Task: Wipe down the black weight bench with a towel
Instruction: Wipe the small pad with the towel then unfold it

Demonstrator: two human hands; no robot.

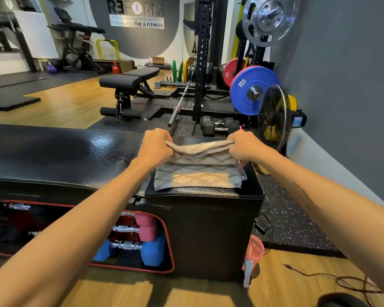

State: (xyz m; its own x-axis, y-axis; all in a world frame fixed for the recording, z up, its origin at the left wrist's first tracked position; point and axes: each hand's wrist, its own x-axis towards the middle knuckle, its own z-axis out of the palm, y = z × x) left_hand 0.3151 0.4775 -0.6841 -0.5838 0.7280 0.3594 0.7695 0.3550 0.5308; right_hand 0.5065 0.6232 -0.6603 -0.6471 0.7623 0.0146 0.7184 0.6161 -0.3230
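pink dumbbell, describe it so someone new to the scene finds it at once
Start at the long black padded weight bench. Its front has a red-edged storage opening. The pink hex dumbbell with a chrome handle lies there, directly above the blue hex dumbbell.

The soft folded cloth towel [197, 173] is beige and grey, with dark criss-cross lines that make diamond shapes. It lies at the right end of the long shiny black padded bench [53, 151], which has pale stitching along its edge. A red line runs round the opening in the bench's front. Inside sit chunky dumbbells — a pink one [145, 227] and a blue one [151, 251]. The big round weight plate [251, 89] is blue — the wood floor [60, 103] is yellow-brown.
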